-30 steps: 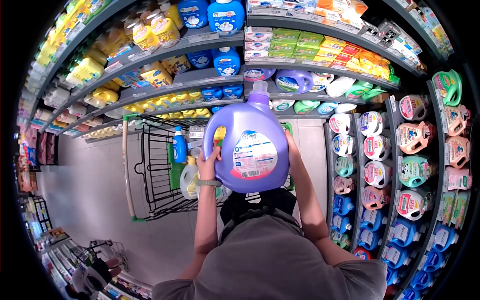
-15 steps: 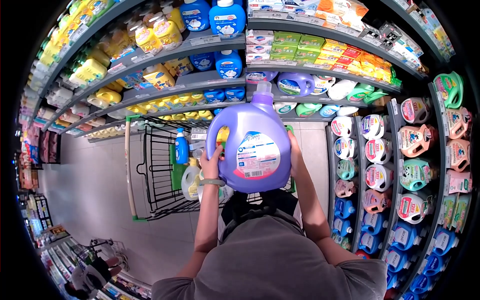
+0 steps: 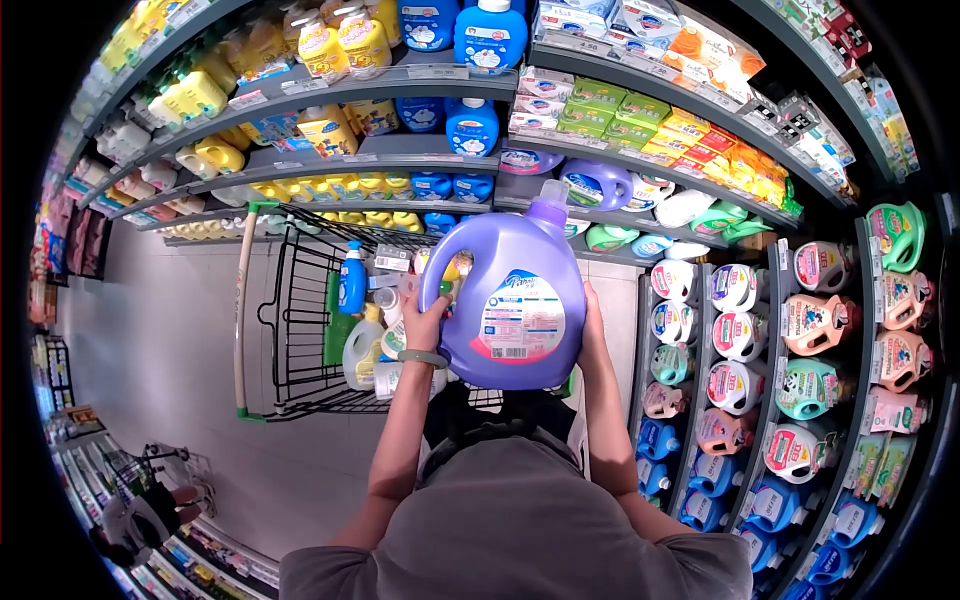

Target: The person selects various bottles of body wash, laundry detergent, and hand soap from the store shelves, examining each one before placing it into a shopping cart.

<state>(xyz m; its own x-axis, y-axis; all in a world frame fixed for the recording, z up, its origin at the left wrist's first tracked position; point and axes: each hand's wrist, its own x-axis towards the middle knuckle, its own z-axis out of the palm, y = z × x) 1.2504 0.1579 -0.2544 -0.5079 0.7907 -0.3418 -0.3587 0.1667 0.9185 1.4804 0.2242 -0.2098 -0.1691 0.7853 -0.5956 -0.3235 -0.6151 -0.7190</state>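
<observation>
Head view: purple detergent jug [image 3: 510, 300] held upright before the chest, just over the shopping cart [image 3: 290, 330]. Left hand [image 3: 425, 325] grips its handle side; right hand [image 3: 592, 335] clasps the opposite wall. Likely heavy, rigid and slick, so the moulded handle looks the surest hold.
</observation>
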